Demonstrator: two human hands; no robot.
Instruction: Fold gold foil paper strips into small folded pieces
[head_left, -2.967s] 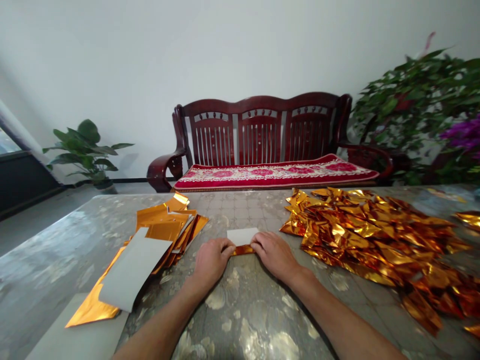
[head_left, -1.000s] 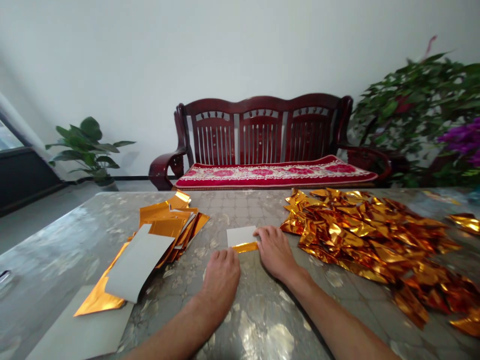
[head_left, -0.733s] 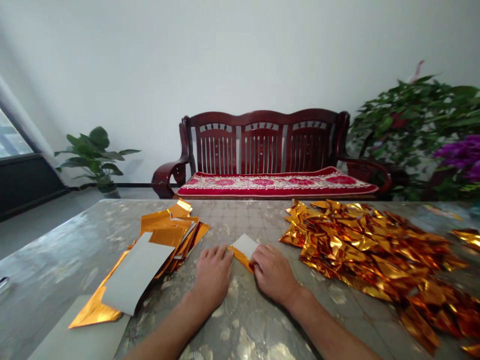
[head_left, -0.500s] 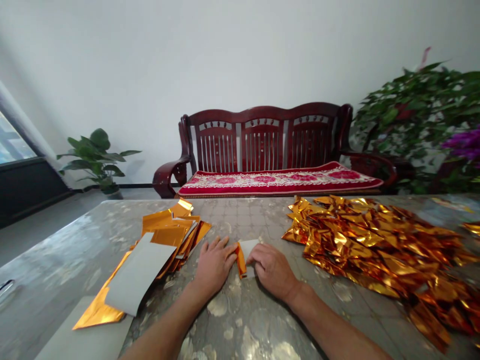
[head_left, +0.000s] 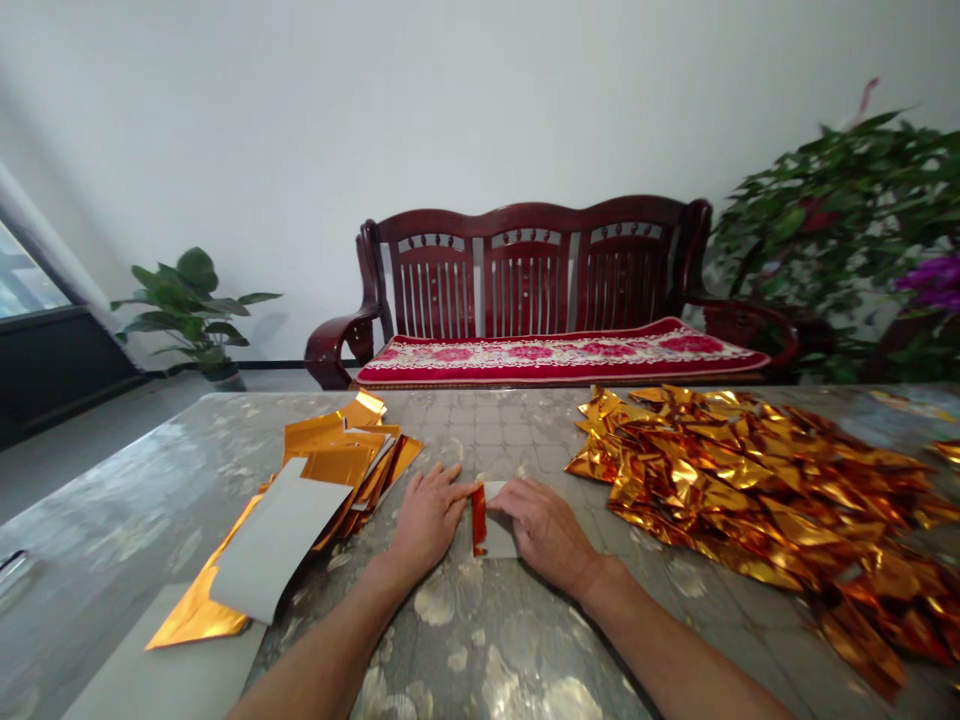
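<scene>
A small sheet of foil paper lies grey side up on the table between my hands, its left edge folded over into a narrow gold-orange strip. My left hand rests on the table at the sheet's left, fingers spread, the index fingertip touching the top of the folded strip. My right hand lies over the sheet's right part with curled fingers, the fingertips pressed together near the fold. The sheet's right edge is hidden beneath it.
Loose gold foil sheets are piled at the left, with a grey-backed sheet on top. At the right spreads a large heap of folded gold foil pieces. Beyond the patterned table stands a dark red wooden bench.
The gold strip at the sheet's left edge now lies straighter and more upright. My right hand's fingertips have shifted left and up, closer to the fold; my left index finger is straighter.
</scene>
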